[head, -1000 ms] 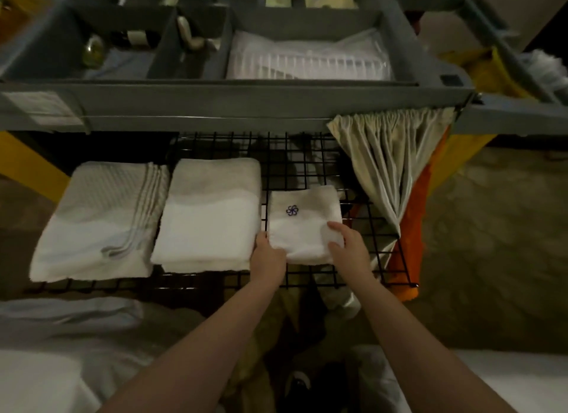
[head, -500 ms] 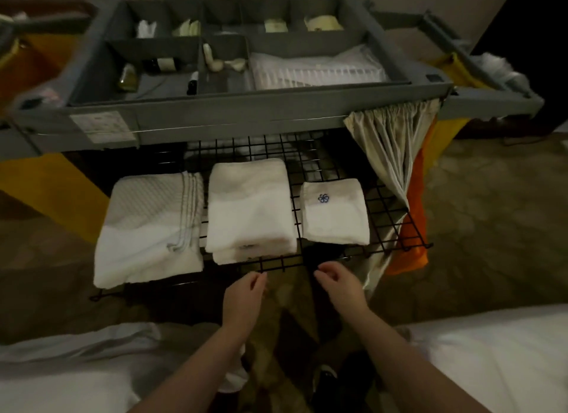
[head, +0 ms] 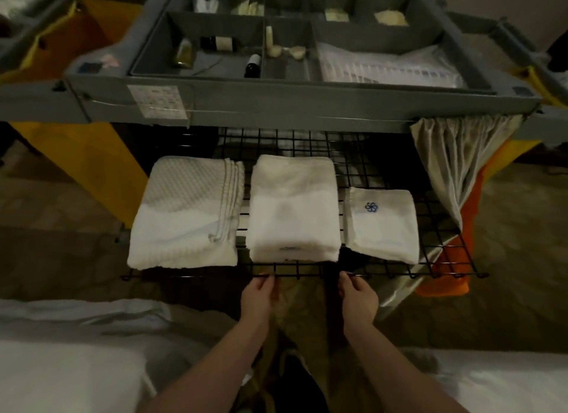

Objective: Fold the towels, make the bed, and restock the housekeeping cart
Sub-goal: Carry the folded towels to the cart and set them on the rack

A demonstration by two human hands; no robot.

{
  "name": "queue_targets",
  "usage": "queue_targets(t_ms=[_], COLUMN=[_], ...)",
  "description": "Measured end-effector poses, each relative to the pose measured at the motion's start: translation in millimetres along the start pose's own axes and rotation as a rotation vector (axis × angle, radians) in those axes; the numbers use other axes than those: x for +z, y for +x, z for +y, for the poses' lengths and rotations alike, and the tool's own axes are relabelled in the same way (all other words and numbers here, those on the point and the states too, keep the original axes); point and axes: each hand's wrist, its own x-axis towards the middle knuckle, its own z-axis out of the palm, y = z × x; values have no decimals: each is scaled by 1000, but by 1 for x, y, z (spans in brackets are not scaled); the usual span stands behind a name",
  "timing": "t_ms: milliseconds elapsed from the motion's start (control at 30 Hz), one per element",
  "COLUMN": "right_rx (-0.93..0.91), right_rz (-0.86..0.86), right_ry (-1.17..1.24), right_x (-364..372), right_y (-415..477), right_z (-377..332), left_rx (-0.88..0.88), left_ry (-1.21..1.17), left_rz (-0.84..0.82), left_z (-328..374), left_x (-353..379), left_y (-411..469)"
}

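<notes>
Three folded white towels lie side by side on the cart's black wire shelf [head: 442, 252]: a waffle-weave towel [head: 184, 215] at left, a thick plain towel [head: 293, 209] in the middle, and a small towel with a blue flower emblem [head: 382, 228] at right. My left hand [head: 259, 295] and my right hand [head: 358, 295] reach up to the shelf's front wire below the middle and small towels. Their fingertips touch that wire and hold nothing.
The grey housekeeping cart top tray [head: 276, 105] holds small bottles, soaps and a plastic-wrapped white packet. A beige curtain [head: 455, 160] and orange cloth [head: 451, 268] hang at the right, and a yellow bag [head: 83, 166] at the left. White bed linen [head: 61, 360] lies near me on both sides.
My hands let go of the emblem towel, drew back below the shelf, and now reach up to its front wire. The view has pulled back from the cart.
</notes>
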Motion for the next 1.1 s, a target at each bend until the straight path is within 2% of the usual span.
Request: queue_targets(t_ms=[100, 233, 333, 533, 633, 767, 933, 1033, 1100], right_rx=[-68, -189, -278, -700, -709, -561, -653, -468, -469], right_rz=[-79, -118, -112, -53, -74, -148, -292, -262, -257], right_ry=[-29, -9, 69, 58, 60, 235, 115, 303, 292], right_x=[-2, 35, 76, 130, 145, 150, 119, 117, 120], right_y=[16, 63, 108, 174, 189, 185, 170, 169, 176], right_z=[-14, -47, -70, -86, -86, -109, -90, -93, -102], left_rx=[96, 247, 443, 837, 947, 925, 780, 698, 724], left_ry=[76, 15, 83, 133, 183, 195, 133, 101, 124], left_rz=[59, 33, 10, -12, -43, -15, 8, 20, 29], left_z=[6, 47, 77, 112, 110, 106, 109, 111, 113], left_x=[6, 41, 64, 81, 80, 84, 91, 94, 94], left_y=[16, 54, 101, 180, 201, 201, 180, 175, 178])
